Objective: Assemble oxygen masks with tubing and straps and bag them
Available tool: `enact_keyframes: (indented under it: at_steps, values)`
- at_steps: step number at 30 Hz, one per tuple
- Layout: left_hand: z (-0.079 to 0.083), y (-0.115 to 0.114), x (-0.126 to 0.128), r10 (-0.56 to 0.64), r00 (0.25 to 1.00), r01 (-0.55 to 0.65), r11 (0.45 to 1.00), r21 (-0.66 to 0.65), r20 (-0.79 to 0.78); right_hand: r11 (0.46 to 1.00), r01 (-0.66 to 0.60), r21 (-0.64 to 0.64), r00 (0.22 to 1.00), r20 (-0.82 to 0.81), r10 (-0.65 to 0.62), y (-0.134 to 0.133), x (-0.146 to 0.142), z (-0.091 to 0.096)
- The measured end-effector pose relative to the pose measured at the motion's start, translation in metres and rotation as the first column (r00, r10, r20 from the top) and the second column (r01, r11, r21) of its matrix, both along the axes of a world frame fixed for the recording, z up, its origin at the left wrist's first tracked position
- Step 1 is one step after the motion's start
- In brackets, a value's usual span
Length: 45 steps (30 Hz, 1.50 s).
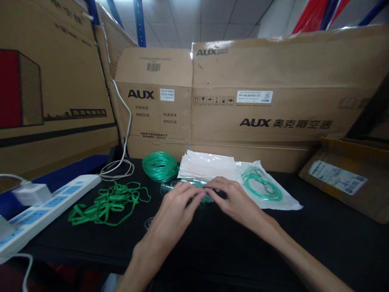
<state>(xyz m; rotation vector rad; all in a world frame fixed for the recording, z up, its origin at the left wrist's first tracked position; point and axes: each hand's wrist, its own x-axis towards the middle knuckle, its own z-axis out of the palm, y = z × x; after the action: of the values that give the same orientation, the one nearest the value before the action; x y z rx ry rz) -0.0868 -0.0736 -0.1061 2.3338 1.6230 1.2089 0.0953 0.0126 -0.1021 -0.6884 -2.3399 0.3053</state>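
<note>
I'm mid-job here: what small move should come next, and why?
I'd probably tilt the left hand slightly outward, keeping the right hand steady. Their fingertips nearly meet in front of the clear plastic, and the fingers hide whatever may be pinched there, so a clearer view seems worth having first.

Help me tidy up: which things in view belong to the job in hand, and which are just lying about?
Likely the job:
- clear greenish plastic at the left hand and right hand
- perhaps green tubing coil
- perhaps green bands

Probably lying about:
- power strip
- white cable
- brown box at right
</note>
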Motion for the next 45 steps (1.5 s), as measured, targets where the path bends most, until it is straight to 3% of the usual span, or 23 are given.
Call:
enact_keyframes:
  at_steps: [2, 4, 10, 19, 24, 33, 38, 40, 43, 45]
  values:
    - [-0.003, 0.005, -0.018, 0.084, 0.995, -0.078, 0.992, 0.103, -0.050, 1.000, -0.022, 0.020, 1.000, 0.013, 0.022, -0.003, -0.008, -0.005]
    - [-0.007, 0.009, -0.032, 0.130, 0.986, -0.117, 0.985, 0.126, -0.105, 0.999, -0.024, 0.039, 0.999, 0.037, 0.023, -0.004, -0.013, -0.012]
    - [-0.021, 0.020, -0.044, 0.066, 0.974, -0.060, 0.998, 0.032, -0.215, 0.999, 0.008, 0.054, 0.994, 0.110, -0.014, -0.001, -0.012, -0.028]
    - [-0.027, 0.027, -0.060, 0.042, 0.971, -0.065, 0.994, -0.091, -0.234, 0.999, 0.036, 0.008, 0.985, 0.167, -0.037, -0.004, -0.011, -0.033]
    - [-0.030, 0.032, -0.068, 0.026, 0.973, -0.049, 0.994, -0.093, -0.230, 0.998, 0.063, -0.032, 0.990, 0.126, -0.058, -0.005, -0.011, -0.037]
    - [-0.033, 0.035, -0.073, 0.039, 0.975, -0.052, 0.997, -0.057, -0.219, 0.968, 0.177, -0.179, 0.983, -0.014, -0.182, -0.006, -0.010, -0.024]
    - [-0.028, 0.031, -0.071, 0.038, 0.973, -0.060, 0.994, -0.090, -0.229, 0.946, 0.145, -0.292, 0.969, -0.150, -0.195, -0.012, 0.002, -0.011]
    - [-0.018, 0.023, -0.070, 0.041, 0.978, -0.060, 0.994, -0.088, -0.207, 0.899, 0.045, -0.435, 0.947, -0.268, -0.177, -0.025, 0.009, -0.011]
    - [-0.001, 0.005, -0.071, 0.053, 0.985, -0.067, 0.994, -0.083, -0.166, 0.739, -0.132, -0.661, 0.906, -0.383, -0.181, -0.054, 0.020, -0.017]
    - [0.007, -0.009, -0.076, 0.067, 0.985, -0.082, 0.993, -0.085, -0.160, 0.640, -0.192, -0.744, 0.896, -0.399, -0.195, -0.073, 0.026, -0.023]
